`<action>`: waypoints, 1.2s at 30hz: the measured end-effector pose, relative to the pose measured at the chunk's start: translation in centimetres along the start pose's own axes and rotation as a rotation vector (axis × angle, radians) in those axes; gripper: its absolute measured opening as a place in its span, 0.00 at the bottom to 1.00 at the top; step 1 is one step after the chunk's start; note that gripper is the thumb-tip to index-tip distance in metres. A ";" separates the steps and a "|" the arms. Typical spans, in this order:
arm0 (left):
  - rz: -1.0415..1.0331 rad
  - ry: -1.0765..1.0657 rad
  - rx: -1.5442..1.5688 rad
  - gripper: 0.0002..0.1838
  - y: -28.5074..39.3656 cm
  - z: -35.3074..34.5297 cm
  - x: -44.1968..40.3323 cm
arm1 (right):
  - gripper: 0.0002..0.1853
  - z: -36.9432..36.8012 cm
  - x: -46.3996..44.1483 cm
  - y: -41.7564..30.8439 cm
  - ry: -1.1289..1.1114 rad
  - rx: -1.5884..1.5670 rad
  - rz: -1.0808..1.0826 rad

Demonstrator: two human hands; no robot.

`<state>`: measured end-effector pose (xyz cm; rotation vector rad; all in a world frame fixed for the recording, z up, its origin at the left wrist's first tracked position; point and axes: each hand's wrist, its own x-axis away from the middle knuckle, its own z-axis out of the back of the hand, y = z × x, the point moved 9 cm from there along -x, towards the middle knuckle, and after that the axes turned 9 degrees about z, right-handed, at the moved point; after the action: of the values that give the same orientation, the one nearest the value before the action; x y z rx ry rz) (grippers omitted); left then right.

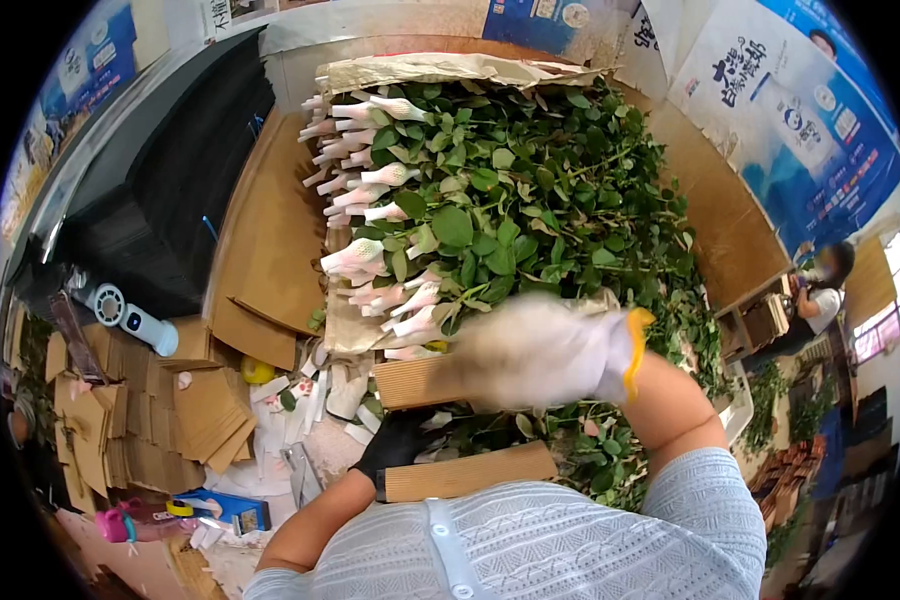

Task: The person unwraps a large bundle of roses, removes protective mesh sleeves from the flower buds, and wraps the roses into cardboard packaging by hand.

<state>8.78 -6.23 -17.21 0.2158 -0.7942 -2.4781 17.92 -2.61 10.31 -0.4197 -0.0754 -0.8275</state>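
Note:
My left hand (400,446), in a black glove, lies between an upper strip of corrugated cardboard (408,385) and a lower corrugated cardboard strip (470,474). Its fingertips disappear among leaves, so its grip is hidden. Above the stems, my right hand (535,352) wears a white glove with a yellow cuff. Motion smears its fingers, and it overlaps the right end of the upper strip. Beyond it is a large pile of leafy cut flowers (550,190), their heads at the left in white and pinkish foam net sleeves (355,258).
Brown paper (460,70) edges the pile's far side. At left are a stack of black sheets (160,180), cut cardboard pieces (215,420), a small blue-white fan (135,318), a blue box (225,510) and a pink bottle (145,522). Another person (820,305) is at far right.

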 end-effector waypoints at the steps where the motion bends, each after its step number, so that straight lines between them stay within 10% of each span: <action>1: -0.020 -0.010 0.001 0.28 0.3 0.3 0.2 | 0.14 3.3 0.8 3.7 0.359 -0.166 -0.111; 4: -0.097 0.016 -0.046 0.30 -0.1 0.1 0.2 | 0.11 6.0 -0.4 15.5 0.460 0.615 -0.514; 14: -0.110 0.030 0.160 0.31 0.8 1.3 0.1 | 0.12 5.8 -0.3 18.1 0.200 0.726 -0.583; 18: -0.175 0.061 0.155 0.43 -0.5 -0.6 0.8 | 0.14 11.0 12.9 25.9 0.369 0.647 -1.151; 24: -0.216 0.011 0.065 0.52 0.8 0.0 1.4 | 0.08 16.2 17.6 8.2 0.695 0.945 -0.831; 29: -0.149 -0.018 -0.022 0.49 0.6 -0.4 1.5 | 0.07 6.1 14.1 -4.3 0.396 0.524 -0.537; 33: 0.147 -0.274 0.435 0.39 1.1 0.0 1.2 | 0.11 -9.0 6.8 -1.5 -0.042 0.361 -0.203; 36: -0.056 -0.161 0.060 0.35 -0.8 -1.8 1.0 | 0.25 -21.1 2.4 5.0 -0.096 -0.098 -0.220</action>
<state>8.10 -7.06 -19.12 0.0611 -0.9421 -2.5503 21.17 -9.49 -10.14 -0.5506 -0.1731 -1.0307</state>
